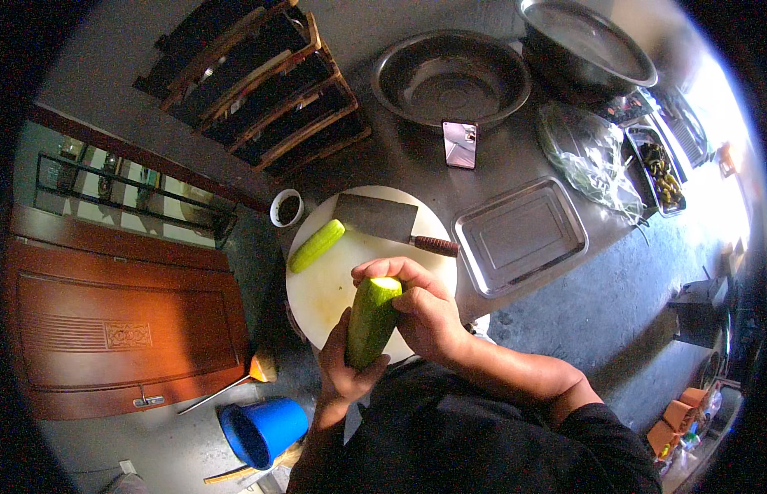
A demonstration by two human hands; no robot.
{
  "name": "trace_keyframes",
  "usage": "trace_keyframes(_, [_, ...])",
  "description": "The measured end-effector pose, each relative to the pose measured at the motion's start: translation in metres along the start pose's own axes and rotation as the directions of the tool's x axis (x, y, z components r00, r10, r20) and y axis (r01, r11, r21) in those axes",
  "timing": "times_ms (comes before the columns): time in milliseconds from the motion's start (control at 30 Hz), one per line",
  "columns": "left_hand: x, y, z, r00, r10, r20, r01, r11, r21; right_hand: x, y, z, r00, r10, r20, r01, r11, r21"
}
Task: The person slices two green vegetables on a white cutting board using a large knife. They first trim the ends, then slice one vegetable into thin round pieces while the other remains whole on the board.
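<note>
My left hand [349,367] grips the lower part of a thick green cucumber-like vegetable [372,324] from below. Its upper end is cut flat and shows pale flesh. My right hand [428,309] is around that cut end, thumb at the near side and fingers curled over the far side; whether a small tool sits in it cannot be seen. Beneath both hands lies a round white cutting board [325,309]. On the board, a peeled light-green cucumber-like piece [317,246] rests at the left, beside a cleaver [383,217] whose wooden handle points right.
Right of the board is a shallow metal tray [520,238]. A smartphone [460,144] leans against a large metal basin [451,46]. A small white bowl [287,208] with dark contents stands left. Plastic-bagged greens [587,160] lie farther right. A blue bucket [264,432] is on the floor.
</note>
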State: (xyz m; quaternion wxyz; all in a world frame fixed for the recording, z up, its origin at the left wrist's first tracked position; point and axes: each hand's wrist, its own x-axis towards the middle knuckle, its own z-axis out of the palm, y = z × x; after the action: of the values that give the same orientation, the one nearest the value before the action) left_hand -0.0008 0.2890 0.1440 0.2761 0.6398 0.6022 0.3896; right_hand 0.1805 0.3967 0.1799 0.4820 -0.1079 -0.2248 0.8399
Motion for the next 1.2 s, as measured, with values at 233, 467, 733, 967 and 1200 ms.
trace_keyframes(233, [0.000,-0.003,0.001,1.000,0.027,-0.013,-0.026,0.997,0.070,0.001,-0.003,0.002,0.998,0.041,-0.046,-0.042,0.999,-0.017])
trace_keyframes(467, [0.001,-0.001,0.000,0.999,-0.042,-0.006,0.042,0.999,-0.007,0.003,-0.004,0.000,0.998,0.067,-0.022,-0.067,0.998,0.009])
trace_keyframes(733, [0.008,0.010,-0.002,0.998,-0.066,-0.003,0.066,0.992,-0.108,0.007,0.000,-0.006,0.999,0.030,0.031,-0.032,0.999,0.044])
trace_keyframes(967, [0.011,0.019,0.000,0.998,-0.056,-0.013,0.055,0.996,-0.073,0.014,0.009,-0.007,0.998,0.014,-0.069,-0.013,1.000,0.016])
trace_keyframes(1200, [0.011,0.014,-0.002,0.992,-0.126,0.017,0.127,0.984,-0.126,0.013,0.014,-0.008,0.997,-0.055,-0.046,0.053,0.998,-0.043])
